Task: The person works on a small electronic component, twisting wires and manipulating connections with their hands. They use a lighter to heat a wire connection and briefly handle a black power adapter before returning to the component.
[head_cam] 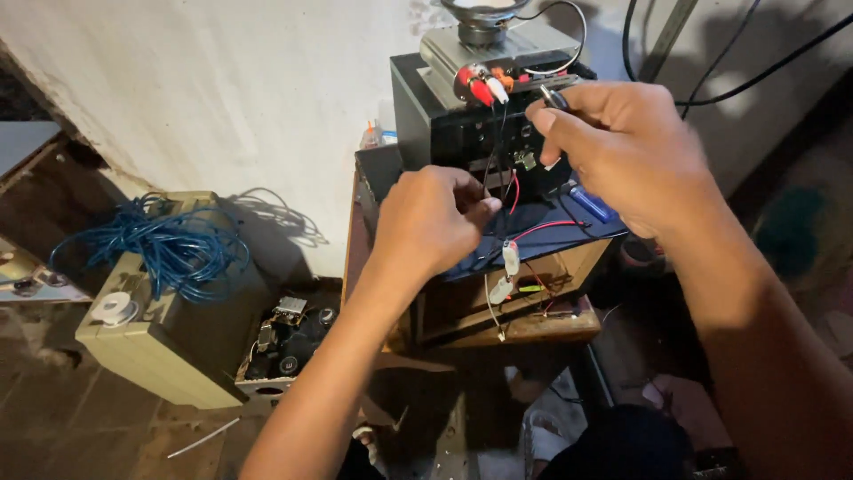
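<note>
Left hand pinching wires | right hand pinching plug above black box

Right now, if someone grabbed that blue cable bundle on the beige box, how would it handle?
The blue cable bundle would probably be floppy: its loops sag loosely over the beige box. It looks tangled, so strands would likely trail and snag. It is likely light for its bulk, being thin wire.
</note>
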